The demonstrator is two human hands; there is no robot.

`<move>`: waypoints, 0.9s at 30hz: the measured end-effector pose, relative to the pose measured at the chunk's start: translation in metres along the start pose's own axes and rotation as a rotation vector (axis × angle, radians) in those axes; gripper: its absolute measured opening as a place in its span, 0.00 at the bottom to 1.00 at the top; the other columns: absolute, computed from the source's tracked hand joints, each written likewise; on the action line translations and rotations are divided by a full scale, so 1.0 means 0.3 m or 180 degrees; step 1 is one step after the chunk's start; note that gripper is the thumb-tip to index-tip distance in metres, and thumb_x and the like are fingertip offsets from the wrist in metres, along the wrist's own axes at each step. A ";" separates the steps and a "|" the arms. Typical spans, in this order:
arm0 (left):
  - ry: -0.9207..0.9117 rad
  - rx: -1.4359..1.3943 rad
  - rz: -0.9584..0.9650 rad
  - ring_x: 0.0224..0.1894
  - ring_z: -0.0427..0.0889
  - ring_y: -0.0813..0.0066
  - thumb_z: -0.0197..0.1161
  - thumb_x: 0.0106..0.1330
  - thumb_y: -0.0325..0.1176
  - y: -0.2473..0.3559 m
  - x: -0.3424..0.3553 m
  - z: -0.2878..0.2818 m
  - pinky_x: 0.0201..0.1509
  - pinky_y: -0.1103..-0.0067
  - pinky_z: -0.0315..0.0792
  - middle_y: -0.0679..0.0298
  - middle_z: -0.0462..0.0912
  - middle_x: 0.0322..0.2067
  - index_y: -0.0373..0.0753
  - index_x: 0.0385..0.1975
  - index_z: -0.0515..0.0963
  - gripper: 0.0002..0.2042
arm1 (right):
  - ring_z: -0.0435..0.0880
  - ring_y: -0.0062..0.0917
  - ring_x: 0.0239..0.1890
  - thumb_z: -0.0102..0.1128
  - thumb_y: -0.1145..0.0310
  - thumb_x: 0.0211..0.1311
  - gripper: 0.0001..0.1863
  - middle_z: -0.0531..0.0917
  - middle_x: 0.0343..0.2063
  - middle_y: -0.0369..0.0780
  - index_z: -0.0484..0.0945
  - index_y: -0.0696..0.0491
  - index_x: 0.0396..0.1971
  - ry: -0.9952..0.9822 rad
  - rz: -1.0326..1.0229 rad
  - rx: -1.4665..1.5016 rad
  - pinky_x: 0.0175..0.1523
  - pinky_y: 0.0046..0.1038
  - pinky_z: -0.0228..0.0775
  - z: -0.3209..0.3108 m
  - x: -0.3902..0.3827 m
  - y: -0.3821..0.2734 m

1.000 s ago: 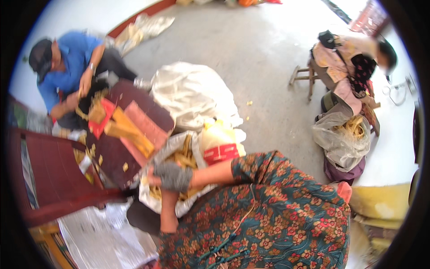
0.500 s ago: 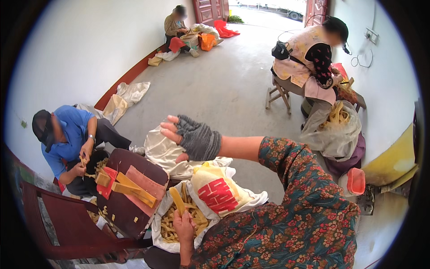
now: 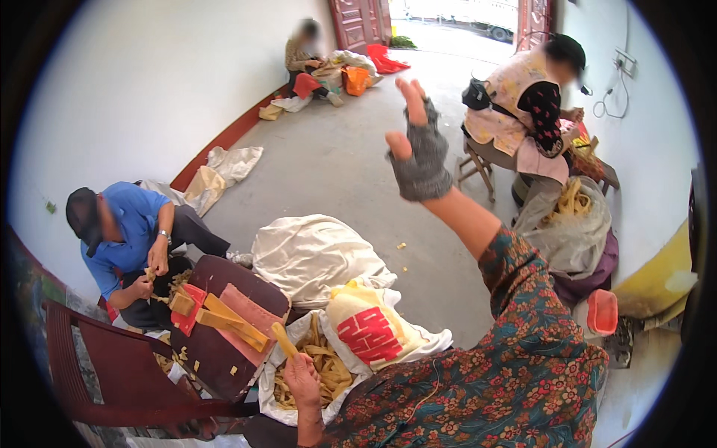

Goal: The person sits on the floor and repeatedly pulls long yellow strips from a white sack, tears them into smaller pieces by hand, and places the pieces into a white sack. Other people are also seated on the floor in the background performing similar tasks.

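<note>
My left hand (image 3: 302,382) grips a flat yellowish strip (image 3: 284,340), which points up and away over an open white sack (image 3: 267,396). Inside that sack lie many similar curled yellow-brown strips (image 3: 334,375). My right hand (image 3: 423,153), in a dark grey fingerless glove, is raised above the floor at arm's length with fingers extended and nothing in it. Left of the strip, a wooden tool with a slanted yellowish bar (image 3: 231,321) rests on a dark red chair seat (image 3: 213,367), beside a reddish pad (image 3: 248,308). Small cut pieces are scattered on the seat.
A cream cloth (image 3: 317,257) and a yellow-white bag with a red pattern (image 3: 370,328) lie beyond the sack. A blue-shirted person (image 3: 127,239) sits at left, another person (image 3: 523,104) at right, a third (image 3: 308,63) far back. A red plastic container (image 3: 602,312) stands right.
My right hand has swung up and to the right, away from the cream cloth. My left hand still holds the strip over the sack. The whole view has shifted slightly.
</note>
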State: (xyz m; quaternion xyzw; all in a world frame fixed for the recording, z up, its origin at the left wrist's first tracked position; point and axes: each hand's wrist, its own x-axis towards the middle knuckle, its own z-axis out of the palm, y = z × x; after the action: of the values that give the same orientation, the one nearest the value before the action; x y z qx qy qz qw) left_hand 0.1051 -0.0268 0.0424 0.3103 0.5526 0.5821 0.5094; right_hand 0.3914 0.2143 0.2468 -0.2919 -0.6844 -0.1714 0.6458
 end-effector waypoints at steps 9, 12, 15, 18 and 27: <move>-0.0014 -0.0038 0.0212 0.14 0.55 0.87 0.44 0.68 0.49 0.074 -0.014 0.046 0.17 0.87 0.54 0.74 0.58 0.15 0.40 0.23 0.63 0.18 | 0.74 0.36 0.44 0.61 0.64 0.50 0.20 0.75 0.36 0.41 0.69 0.51 0.44 -0.1660 -0.0689 0.1038 0.48 0.36 0.66 0.065 -0.316 -0.252; 0.0097 -0.0010 0.0290 0.13 0.55 0.86 0.45 0.68 0.48 0.059 -0.019 0.013 0.17 0.86 0.54 0.73 0.57 0.14 0.41 0.21 0.62 0.19 | 0.73 0.35 0.46 0.61 0.64 0.50 0.19 0.75 0.36 0.40 0.68 0.52 0.43 -0.1728 -0.0844 0.1208 0.50 0.36 0.65 0.058 -0.326 -0.303; 0.0082 -0.0072 0.0227 0.13 0.55 0.85 0.44 0.68 0.49 0.053 -0.024 0.009 0.17 0.85 0.55 0.73 0.57 0.13 0.41 0.19 0.61 0.20 | 0.72 0.35 0.49 0.60 0.64 0.50 0.19 0.75 0.37 0.39 0.69 0.52 0.42 -0.1736 -0.0934 0.1174 0.52 0.36 0.64 0.039 -0.331 -0.304; -0.0061 -0.0139 0.0172 0.13 0.55 0.84 0.42 0.68 0.50 0.038 -0.012 0.003 0.17 0.84 0.56 0.73 0.56 0.13 0.43 0.19 0.59 0.20 | 0.72 0.35 0.49 0.60 0.64 0.49 0.18 0.75 0.38 0.40 0.70 0.52 0.41 -0.1744 -0.0988 0.1027 0.53 0.36 0.64 0.019 -0.297 -0.272; -0.0039 -0.0263 0.0588 0.14 0.55 0.84 0.41 0.69 0.49 0.088 -0.030 0.055 0.17 0.84 0.56 0.72 0.55 0.13 0.44 0.17 0.56 0.20 | 0.72 0.31 0.46 0.53 0.67 0.56 0.24 0.74 0.44 0.43 0.62 0.55 0.53 0.0672 0.1813 0.1265 0.56 0.30 0.60 -0.059 -0.151 -0.018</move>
State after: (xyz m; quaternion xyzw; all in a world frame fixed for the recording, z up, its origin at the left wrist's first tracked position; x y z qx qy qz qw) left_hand 0.1164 -0.0265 0.0727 0.3423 0.4940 0.6470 0.4693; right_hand 0.4016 0.1912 0.2049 -0.3202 -0.5251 0.1225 0.7789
